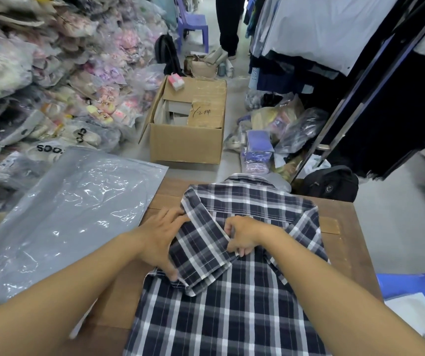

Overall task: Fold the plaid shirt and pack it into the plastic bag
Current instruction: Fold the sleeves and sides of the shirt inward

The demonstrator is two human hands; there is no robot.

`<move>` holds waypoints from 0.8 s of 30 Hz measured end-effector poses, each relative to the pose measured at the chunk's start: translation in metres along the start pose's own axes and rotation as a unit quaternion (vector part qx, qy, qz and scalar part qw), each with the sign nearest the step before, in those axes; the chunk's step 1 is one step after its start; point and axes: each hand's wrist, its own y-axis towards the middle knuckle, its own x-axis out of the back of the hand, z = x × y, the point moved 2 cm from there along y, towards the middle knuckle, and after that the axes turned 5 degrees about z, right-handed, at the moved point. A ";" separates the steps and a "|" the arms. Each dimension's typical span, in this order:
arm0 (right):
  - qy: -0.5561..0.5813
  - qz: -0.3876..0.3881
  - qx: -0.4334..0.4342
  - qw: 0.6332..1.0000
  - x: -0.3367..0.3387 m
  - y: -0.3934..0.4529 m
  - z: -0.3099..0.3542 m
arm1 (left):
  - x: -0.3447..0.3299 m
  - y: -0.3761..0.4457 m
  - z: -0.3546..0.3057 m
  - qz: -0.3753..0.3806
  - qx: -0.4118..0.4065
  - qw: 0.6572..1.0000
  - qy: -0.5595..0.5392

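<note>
The navy-and-white plaid shirt (232, 304) lies back-up on the brown wooden table (345, 242), collar at the far end. Its left sleeve is folded in across the back. My left hand (158, 240) holds the outer edge of that sleeve, thumb near the cuff corner. My right hand (242, 236) pinches the sleeve's cuff edge at the middle of the shirt. A flat grey and clear plastic bag (65, 222) lies to the left, overhanging the table's left side.
An open cardboard box (185, 140) stands on the floor beyond the table. Heaps of bagged goods fill the left side. Hanging clothes and a rack (334, 60) line the right. A black backpack (332, 182) sits at the table's far right corner, a blue chair (412, 283) at the right.
</note>
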 end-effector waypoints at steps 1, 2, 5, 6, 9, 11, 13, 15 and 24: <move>0.002 0.003 0.001 1.000 0.001 0.000 0.000 | -0.002 -0.006 0.002 -0.005 0.000 1.000 -0.008; 0.002 0.008 0.002 1.000 0.002 0.000 0.000 | -0.005 -0.010 0.005 -0.010 0.001 1.000 -0.025; -0.017 0.018 0.004 1.000 0.004 -0.003 0.004 | -0.016 -0.016 0.014 0.002 0.012 0.990 -0.139; -0.025 0.023 0.003 0.999 0.004 -0.004 0.007 | -0.020 -0.017 0.017 0.014 0.013 0.986 -0.168; -0.045 0.047 -0.002 0.998 0.000 -0.007 0.015 | -0.023 -0.021 0.024 0.043 0.027 0.982 -0.182; -0.063 0.043 -0.004 0.997 -0.003 -0.006 0.018 | -0.019 -0.025 0.026 0.069 0.056 0.984 -0.156; -0.077 0.042 -0.006 0.996 -0.005 -0.006 0.020 | -0.012 -0.025 0.020 0.050 0.055 0.985 -0.158; -0.081 0.040 -0.007 0.996 -0.005 -0.008 0.020 | -0.005 -0.022 0.004 -0.024 0.026 0.987 -0.159; -0.035 0.013 0.013 0.999 -0.007 -0.013 0.012 | -0.040 0.020 -0.025 0.033 -0.022 0.998 0.057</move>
